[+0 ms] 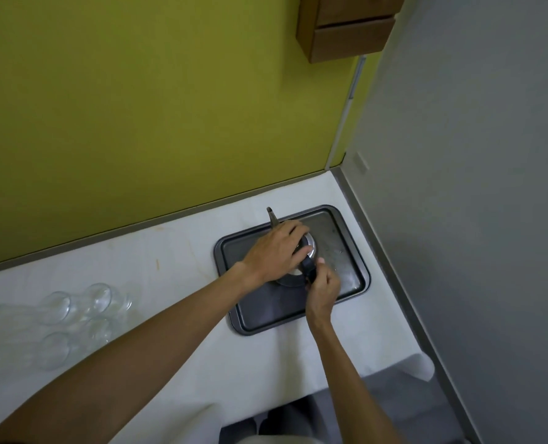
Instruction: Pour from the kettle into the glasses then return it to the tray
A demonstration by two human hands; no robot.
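Note:
A steel kettle with a black handle stands on a dark rectangular tray at the right of the white-covered table. Its spout points toward the back wall. My left hand lies over the kettle's lid and hides most of the body. My right hand grips the black handle at the kettle's near side. Several clear glasses stand in a cluster at the left of the table, apart from the tray.
A green wall runs behind the table and a grey wall closes the right side close to the tray. A wooden cabinet hangs above. The white cloth's front edge drops off near me.

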